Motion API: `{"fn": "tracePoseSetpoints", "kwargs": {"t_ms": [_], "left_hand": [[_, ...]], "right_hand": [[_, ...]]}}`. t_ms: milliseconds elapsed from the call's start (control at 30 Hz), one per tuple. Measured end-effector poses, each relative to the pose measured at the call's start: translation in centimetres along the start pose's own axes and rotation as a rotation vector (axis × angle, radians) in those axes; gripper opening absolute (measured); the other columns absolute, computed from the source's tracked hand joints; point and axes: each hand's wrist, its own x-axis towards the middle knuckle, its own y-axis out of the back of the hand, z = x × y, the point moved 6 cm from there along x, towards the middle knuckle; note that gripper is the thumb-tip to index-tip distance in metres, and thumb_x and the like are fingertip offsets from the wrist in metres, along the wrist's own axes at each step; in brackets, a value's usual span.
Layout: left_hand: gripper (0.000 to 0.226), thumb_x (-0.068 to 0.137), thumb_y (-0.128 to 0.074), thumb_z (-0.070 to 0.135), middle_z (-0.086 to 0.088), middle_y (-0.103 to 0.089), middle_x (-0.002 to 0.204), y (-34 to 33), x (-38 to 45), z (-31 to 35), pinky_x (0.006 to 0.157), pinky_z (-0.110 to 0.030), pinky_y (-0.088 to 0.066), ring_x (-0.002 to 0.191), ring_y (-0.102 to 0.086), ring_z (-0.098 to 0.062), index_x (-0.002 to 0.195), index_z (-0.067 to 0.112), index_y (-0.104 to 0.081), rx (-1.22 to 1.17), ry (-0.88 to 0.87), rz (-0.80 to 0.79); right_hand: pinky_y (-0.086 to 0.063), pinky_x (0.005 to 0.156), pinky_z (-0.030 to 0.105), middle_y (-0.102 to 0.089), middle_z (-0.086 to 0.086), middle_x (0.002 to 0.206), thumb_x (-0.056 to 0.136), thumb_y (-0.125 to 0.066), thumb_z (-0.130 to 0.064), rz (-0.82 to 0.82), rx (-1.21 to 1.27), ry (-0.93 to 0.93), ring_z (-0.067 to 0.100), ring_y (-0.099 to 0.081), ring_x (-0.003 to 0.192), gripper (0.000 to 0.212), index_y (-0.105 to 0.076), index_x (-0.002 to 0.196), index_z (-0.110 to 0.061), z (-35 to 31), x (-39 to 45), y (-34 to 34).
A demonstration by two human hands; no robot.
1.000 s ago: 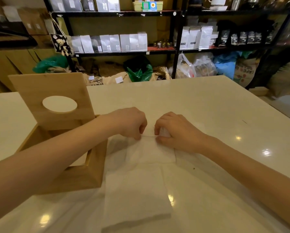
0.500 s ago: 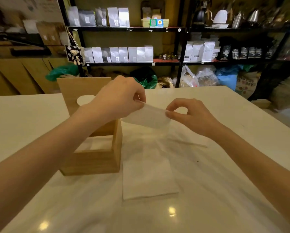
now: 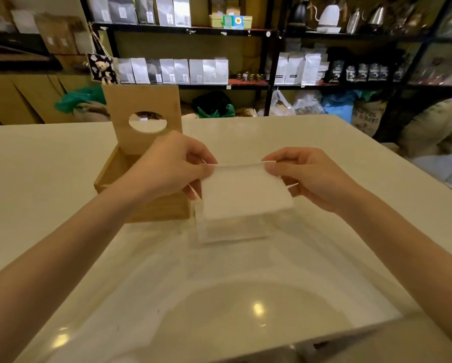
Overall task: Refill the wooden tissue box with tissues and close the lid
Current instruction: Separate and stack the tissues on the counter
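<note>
A tissue [image 3: 245,191] is held up above the counter [image 3: 298,258], pinched along its top edge by both hands. The grip of the left hand [image 3: 167,169] is closed on the upper left corner, thumb against fingertips; the grip of the right hand [image 3: 306,176] is closed on the upper right corner in the same way. The sheet hangs slack between them, its lower edge just above a stack of tissues [image 3: 230,229] that lies flat on the counter, just beside the wooden box [image 3: 146,195].

The box stands to the left of the stack, partly hidden by the left forearm. Its lid [image 3: 141,113] is raised upright at the far side, and the round hole in it can be seen through. What the box already holds cannot be told from here — the hand covers the opening.

The step in hand is judged to be the handling of a single sheet, probably the top one meant to be fed through the lid's hole. For it to be done well, the pinch should be kept light and even at both corners, so that the thin paper is not torn or twisted. The stack would best be lowered flat into the box — square to the walls — before the lid is swung down, with the loose sheet led up through the hole and not trapped under the rim.
</note>
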Motion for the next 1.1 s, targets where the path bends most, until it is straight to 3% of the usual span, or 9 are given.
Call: {"fn": "tracePoseSetpoints", "kwargs": {"t_ms": [100, 267, 433, 500, 633, 800, 933, 1000, 1100], "left_hand": [[0.013, 0.086, -0.06, 0.014, 0.004, -0.065, 0.074, -1.1, -0.8, -0.9, 0.038, -0.009, -0.047, 0.042, -0.06, 0.003, 0.096, 0.017, -0.067, 0.111, -0.004, 0.002], [0.016, 0.09, -0.054, 0.01, 0.002, -0.063, 0.07, -2.6, -1.6, -1.8, 0.036, -0.009, -0.046, 0.047, -0.06, -0.005, 0.1, 0.013, -0.067, 0.237, -0.011, 0.05], [0.026, 0.09, -0.043, -0.002, -0.008, -0.061, 0.078, -4.0, -1.4, -1.6, 0.062, -0.035, -0.057, 0.065, -0.063, -0.023, 0.097, 0.005, -0.066, 0.474, -0.128, 0.146], [0.026, 0.087, -0.04, -0.007, -0.01, -0.062, 0.081, -4.6, -1.1, -1.8, 0.066, -0.039, -0.054, 0.072, -0.061, -0.027, 0.094, 0.003, -0.064, 0.559, -0.159, 0.16], [0.025, 0.085, -0.038, -0.011, -0.013, -0.057, 0.088, -5.7, -0.8, -1.7, 0.062, -0.03, -0.039, 0.079, -0.054, -0.026, 0.092, 0.001, -0.059, 0.681, -0.151, 0.107], [0.022, 0.088, -0.038, -0.008, -0.014, -0.057, 0.105, -7.1, -0.5, -2.2, 0.066, -0.029, -0.037, 0.095, -0.057, -0.03, 0.098, 0.003, -0.055, 0.825, -0.112, -0.007], [0.021, 0.09, -0.04, -0.003, -0.013, -0.052, 0.106, -7.3, -0.2, -2.0, 0.062, -0.029, -0.035, 0.093, -0.056, -0.029, 0.106, 0.006, -0.049, 0.887, -0.094, -0.007], [0.025, 0.09, -0.042, -0.001, -0.011, -0.051, 0.107, -7.2, 0.3, -1.7, 0.062, -0.03, -0.036, 0.093, -0.055, -0.028, 0.114, 0.007, -0.046, 0.895, -0.104, -0.013], [0.032, 0.091, -0.046, 0.009, -0.009, -0.054, 0.115, -6.8, 2.1, -0.6, 0.07, -0.031, -0.04, 0.103, -0.055, -0.027, 0.122, 0.013, -0.048, 0.858, -0.154, -0.031]], "right_hand": [[-0.052, 0.044, 0.023, -0.069, -0.002, 0.067, 0.085, -0.061, -0.009, -0.027, 0.012, -0.082, 0.013, -0.063, 0.056, 0.01, -0.069, 0.083, -0.014, 1.8, -0.8, -1.1], [-0.05, 0.04, 0.023, -0.065, 0.005, 0.072, 0.085, -0.06, -0.006, 0.0, 0.004, -0.13, 0.013, -0.06, 0.051, 0.008, -0.067, 0.089, -0.007, 3.6, -1.2, -2.0], [-0.046, 0.035, 0.024, -0.062, 0.007, 0.071, 0.085, -0.06, -0.006, 0.053, -0.043, -0.15, 0.016, -0.056, 0.049, 0.009, -0.065, 0.091, -0.003, 4.4, -0.3, -2.1], [-0.041, 0.033, 0.023, -0.061, 0.006, 0.067, 0.085, -0.06, -0.005, 0.067, -0.073, -0.141, 0.014, -0.054, 0.044, 0.007, -0.066, 0.089, -0.004, 4.6, 0.2, -2.1], [-0.033, 0.032, 0.019, -0.056, 0.004, 0.062, 0.085, -0.059, -0.006, 0.096, -0.173, -0.095, 0.006, -0.046, 0.034, 0.007, -0.065, 0.086, -0.009, 4.9, 1.0, -2.1], [-0.043, 0.059, 0.028, -0.057, -0.009, 0.081, 0.08, -0.063, -0.016, 0.083, -0.637, 0.077, 0.007, -0.051, 0.058, 0.02, -0.062, 0.099, -0.02, 4.6, 0.9, -2.4], [-0.037, 0.068, 0.029, -0.054, -0.007, 0.106, 0.081, -0.062, -0.028, 0.072, -0.906, 0.158, 0.008, -0.046, 0.07, 0.036, -0.053, 0.116, -0.023, 4.1, 0.3, -2.8], [-0.037, 0.07, 0.029, -0.049, -0.006, 0.119, 0.083, -0.059, -0.034, 0.034, -0.984, 0.168, 0.01, -0.045, 0.079, 0.041, -0.049, 0.121, -0.024, 4.1, 0.2, -2.7], [-0.041, 0.074, 0.029, -0.047, -0.007, 0.122, 0.083, -0.058, -0.038, -0.018, -0.978, 0.155, 0.013, -0.051, 0.087, 0.04, -0.049, 0.12, -0.025, 4.1, 0.7, -1.6]]}}
